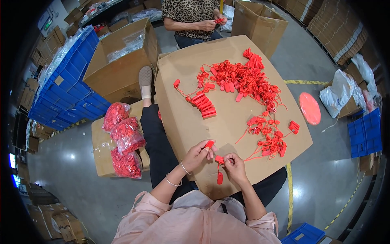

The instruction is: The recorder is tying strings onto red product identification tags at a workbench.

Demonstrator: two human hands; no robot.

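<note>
My left hand (198, 154), with bracelets at its wrist, pinches a small red oblong piece (209, 144) over the near part of a cardboard surface (227, 122). Just right of it, my right hand (234, 166) has its fingers closed on a red cord piece (219, 160). A red oblong tag (219, 178) dangles below. Beyond my hands lie a neat row of red pieces (203, 105), a large tangled heap of red corded pieces (243, 77) and a smaller corded cluster (270, 142) to the right.
Across the cardboard, another person's hands (213, 23) hold a red piece. Filled clear bags (128, 134) sit on a carton at left. Open cardboard boxes (122, 61) and blue crates (67, 85) stand behind them. A red disc (310, 108) lies beyond the right edge.
</note>
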